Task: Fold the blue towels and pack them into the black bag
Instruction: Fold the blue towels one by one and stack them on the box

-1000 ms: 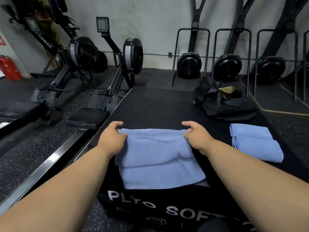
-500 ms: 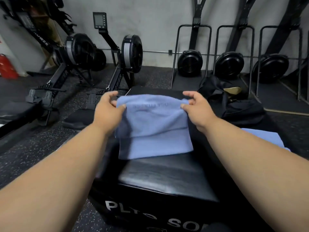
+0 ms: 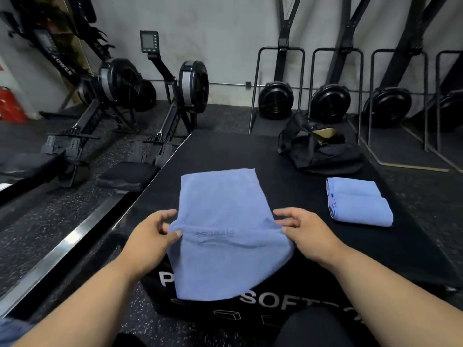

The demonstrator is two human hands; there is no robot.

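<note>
Some things are hard to see. The white letters on the front of the black plyo box [image 3: 313, 246] are partly covered by the blue towel [image 3: 225, 221] that hangs over its near edge, and the rest run off the bottom of the picture. The small word sewn on the towel is upside down, and only its last letters can be read. The black bag [image 3: 318, 149] sits crumpled at the far right of the box top. Its mouth looks open with something tan inside, but I cannot tell what that is. A red thing [image 3: 10, 103] at the far left is cut off by the edge.

Now the counts. One towel is being worked on. It lies flat on the middle of the box with a fold across it. The left hand [image 3: 150, 236] pinches the left end of that fold between thumb and fingers. The right hand [image 3: 300, 229] pinches the right end the same way. Two folded towels [image 3: 358, 201] lie touching each other on the right side of the box, near the bag but apart from it. Two rowing machines [image 3: 180, 96] stand on the floor at the left.
</note>
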